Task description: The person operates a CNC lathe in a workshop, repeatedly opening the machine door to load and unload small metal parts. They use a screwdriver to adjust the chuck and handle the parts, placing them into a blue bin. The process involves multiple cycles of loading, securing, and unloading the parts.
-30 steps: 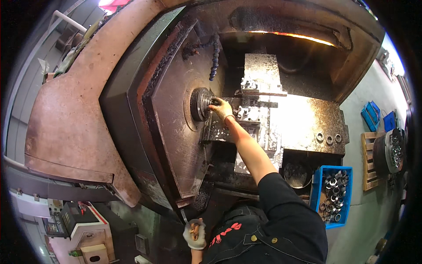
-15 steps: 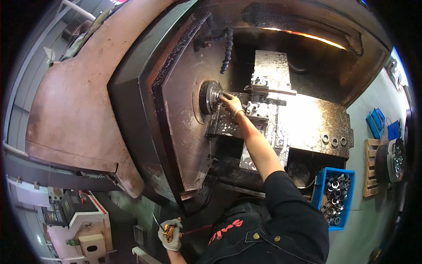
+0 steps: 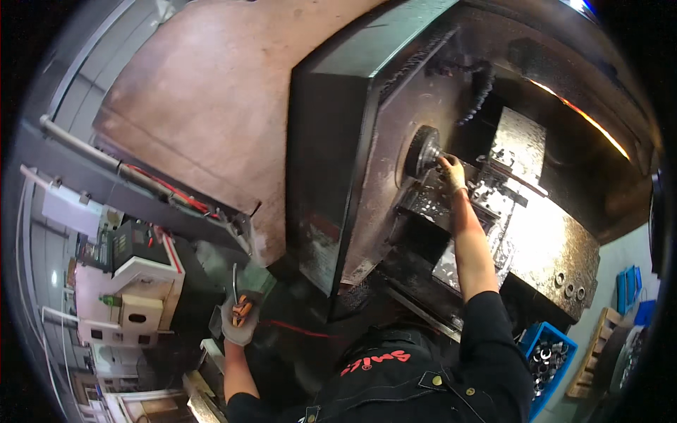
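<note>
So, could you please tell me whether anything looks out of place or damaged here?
Nothing looks plainly damaged. One untidy spot is the dark metal block near the right hand: pale flecks are scattered over its surface, possibly loose metal chips.

Right hand (image 3: pixel 453 173) by chuck (image 3: pixel 421 151): fingertip contact too small to tell. Orange-handled tool (image 3: pixel 242 308): partly hidden by left hand (image 3: pixel 237 323).

Flat, speckled metal machine bed (image 3: pixel 536 247), right of frame, bore three grey metal rings (image 3: pixel 566 290) in a row near its lower-right edge. Grey floor (image 3: pixel 605 279), lower right, bore a slatted tan wooden pallet (image 3: pixel 589 357).
</note>
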`<state>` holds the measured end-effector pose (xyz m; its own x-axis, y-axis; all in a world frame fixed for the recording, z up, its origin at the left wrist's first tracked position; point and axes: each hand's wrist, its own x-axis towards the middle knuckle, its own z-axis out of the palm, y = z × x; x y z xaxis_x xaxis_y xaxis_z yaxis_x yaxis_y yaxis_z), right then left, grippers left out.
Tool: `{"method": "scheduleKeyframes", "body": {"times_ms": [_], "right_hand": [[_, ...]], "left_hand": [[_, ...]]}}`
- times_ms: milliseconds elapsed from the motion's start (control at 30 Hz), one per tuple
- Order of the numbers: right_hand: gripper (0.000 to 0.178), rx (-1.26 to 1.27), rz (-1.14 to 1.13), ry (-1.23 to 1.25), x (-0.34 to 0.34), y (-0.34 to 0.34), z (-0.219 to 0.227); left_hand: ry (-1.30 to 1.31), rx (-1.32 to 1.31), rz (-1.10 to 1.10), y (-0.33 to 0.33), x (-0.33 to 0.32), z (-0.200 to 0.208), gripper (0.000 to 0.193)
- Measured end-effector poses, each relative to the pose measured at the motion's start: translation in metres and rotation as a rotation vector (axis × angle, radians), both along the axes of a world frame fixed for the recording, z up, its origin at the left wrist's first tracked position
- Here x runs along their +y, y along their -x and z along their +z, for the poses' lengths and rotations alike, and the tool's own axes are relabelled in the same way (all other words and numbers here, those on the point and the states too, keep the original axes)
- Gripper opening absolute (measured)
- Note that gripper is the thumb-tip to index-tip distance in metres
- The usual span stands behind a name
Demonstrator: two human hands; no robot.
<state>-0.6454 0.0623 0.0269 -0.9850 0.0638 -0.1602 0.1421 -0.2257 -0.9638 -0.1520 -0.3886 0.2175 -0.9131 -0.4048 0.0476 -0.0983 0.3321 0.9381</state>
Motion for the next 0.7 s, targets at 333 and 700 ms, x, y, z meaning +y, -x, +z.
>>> {"method": "scheduleKeyframes", "body": {"times_ms": [333, 700], "right_hand": [[0.043, 0.235, -0.079, -0.229, 0.005, 0.012, -0.013], [0.038, 0.08, -0.079, -0.214, -0.01, -0.011, 0.01]], "left_hand": [[0.331, 0.038, -0.062, -0.016, -0.004, -0.013, 0.054], [0.18, -0.043, -0.042, -0.003, 0.009, -0.005, 0.042]]}}
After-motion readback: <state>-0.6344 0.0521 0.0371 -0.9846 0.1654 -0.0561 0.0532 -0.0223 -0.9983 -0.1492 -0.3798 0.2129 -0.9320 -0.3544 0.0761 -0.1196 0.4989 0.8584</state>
